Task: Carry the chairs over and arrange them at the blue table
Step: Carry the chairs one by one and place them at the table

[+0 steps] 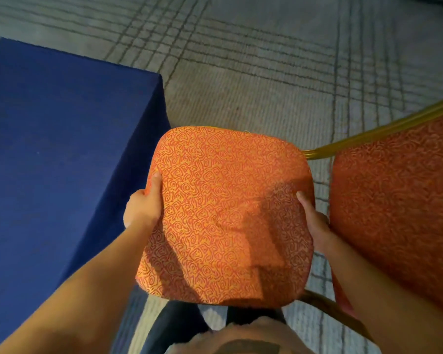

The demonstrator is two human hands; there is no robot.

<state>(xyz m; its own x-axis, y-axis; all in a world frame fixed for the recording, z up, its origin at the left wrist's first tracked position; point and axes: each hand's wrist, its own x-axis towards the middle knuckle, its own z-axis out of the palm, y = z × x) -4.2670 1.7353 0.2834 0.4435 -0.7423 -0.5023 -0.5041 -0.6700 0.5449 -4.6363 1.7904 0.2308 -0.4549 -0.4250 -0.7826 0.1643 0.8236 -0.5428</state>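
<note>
While the person gripped the chair (225, 213) by both seat edges, left hand (145, 208) and right hand (315, 223) clamped around the cushion, it hung beside the blue table (62, 139), seemingly for positioning.

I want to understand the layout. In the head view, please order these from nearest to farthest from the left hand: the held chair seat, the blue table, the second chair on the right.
1. Held chair seat: the left hand grips its left edge.
2. Blue table: just left of that hand.
3. Second chair: far right, beyond the right hand.
</note>
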